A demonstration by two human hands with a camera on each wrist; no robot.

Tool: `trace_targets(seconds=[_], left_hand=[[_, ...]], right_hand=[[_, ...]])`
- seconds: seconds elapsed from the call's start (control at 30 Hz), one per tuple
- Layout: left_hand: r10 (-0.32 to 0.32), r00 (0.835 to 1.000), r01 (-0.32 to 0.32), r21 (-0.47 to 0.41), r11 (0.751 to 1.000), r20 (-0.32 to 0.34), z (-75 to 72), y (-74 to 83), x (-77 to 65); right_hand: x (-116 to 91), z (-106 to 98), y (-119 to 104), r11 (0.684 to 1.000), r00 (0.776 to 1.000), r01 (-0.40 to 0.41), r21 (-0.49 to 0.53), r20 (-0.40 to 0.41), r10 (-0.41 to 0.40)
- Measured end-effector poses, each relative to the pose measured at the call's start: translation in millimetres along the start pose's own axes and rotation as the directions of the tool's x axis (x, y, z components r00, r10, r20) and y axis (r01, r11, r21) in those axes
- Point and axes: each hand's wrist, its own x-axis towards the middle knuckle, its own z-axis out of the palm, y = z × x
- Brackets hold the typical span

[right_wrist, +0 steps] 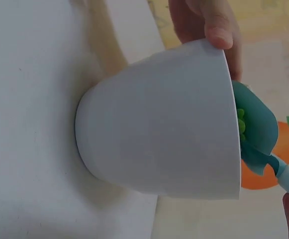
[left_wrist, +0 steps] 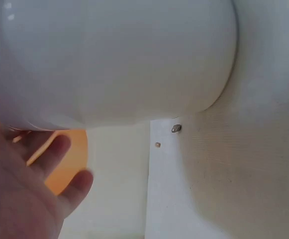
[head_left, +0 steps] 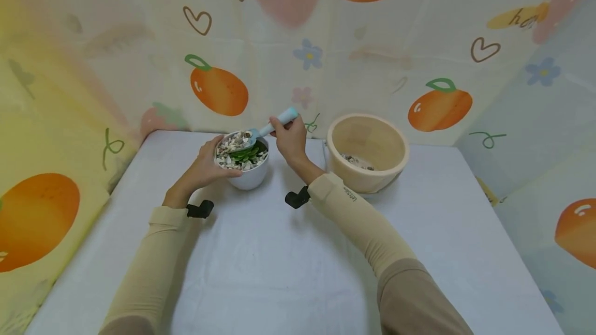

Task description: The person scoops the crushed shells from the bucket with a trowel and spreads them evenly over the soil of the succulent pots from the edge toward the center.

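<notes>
A white flowerpot (head_left: 249,178) stands on the table, filled with pale pebbles (head_left: 234,141) around a green succulent (head_left: 246,154). My left hand (head_left: 204,165) grips its rim from the left, the thumb across the front side; the right wrist view shows that thumb (right_wrist: 218,36) on the rim. With my right hand (head_left: 293,143) I hold a small garden trowel by its light blue handle (head_left: 278,121). Its teal blade (right_wrist: 260,119) dips over the pot's mouth, beside the leaves, with pebbles on and around it in the head view.
To the right stands a larger beige pot (head_left: 368,182) with a few pebbles (head_left: 357,162) at its bottom. A stray dark pebble (left_wrist: 176,128) and a smaller tan one (left_wrist: 157,145) lie on the white tablecloth (head_left: 270,273). Behind hangs a fruit-print curtain (head_left: 270,66).
</notes>
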Motion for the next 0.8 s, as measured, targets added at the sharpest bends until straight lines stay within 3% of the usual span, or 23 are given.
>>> trace_targets(seconds=[0.13, 0.33, 0.47, 0.8], left_hand=[[-0.001, 0.999, 0.004, -0.066, 0.998, 0.046, -2.0, -0.4, 3.2], [0.001, 1.000, 0.000, -0.107, 0.994, 0.006, 2.1, -2.0, 1.7], [0.017, 0.999, -0.021, -0.095, 0.995, -0.036, 6.8, -2.3, 1.2], [-0.011, 0.994, 0.010, -0.014, 1.000, -0.107, 12.8, 1.3, -0.8]], right_hand=[[-1, 1, 1, 1.000, 1.000, 0.021, -0.018, 0.003, -0.021], [-4, 2, 1, 0.996, 0.997, 0.072, -0.060, 0.015, -0.071], [-6, 2, 0, 0.991, 0.995, 0.100, -0.089, 0.005, -0.100], [-8, 1, -3, 0.980, 0.989, 0.147, -0.138, 0.002, -0.148]])
